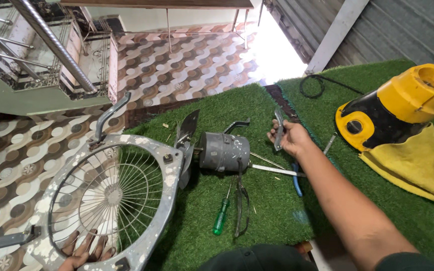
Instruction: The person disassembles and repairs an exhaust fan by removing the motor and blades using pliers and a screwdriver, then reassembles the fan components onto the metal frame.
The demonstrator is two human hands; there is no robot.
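Left to right, across the green turf mat [272, 211].

The grey, paint-flecked fan guard [111, 198] is being steadied at the mat's left edge, overhanging the patterned tile floor [11, 150]. The left hand [84, 253] is being kept at the guard's lower rim, fingers pushed through the wires and curled round them. Judgement: the frame is best gripped rather than the thin wires, so nothing is bent.

Beside the guard, the grey fan motor [224, 150] is lying on its side near the mat's middle, a blade [187, 128] on its left end, its shaft toward the guard. A green-handled screwdriver [221, 217] and a black cable [240, 200] are lying toward the near edge.

Near the mat's right edge, a slim grey metal piece [279, 129] is being held upright by the right hand [290, 138], fingers clenched around it. Judgement: a firm, low hold is advisable. A thin rod [277, 170] and a blue-handled tool [296, 180] are lying just under that hand.

On the next turf piece, a yellow and black machine [398, 108] is resting on a yellow cloth [418, 165].
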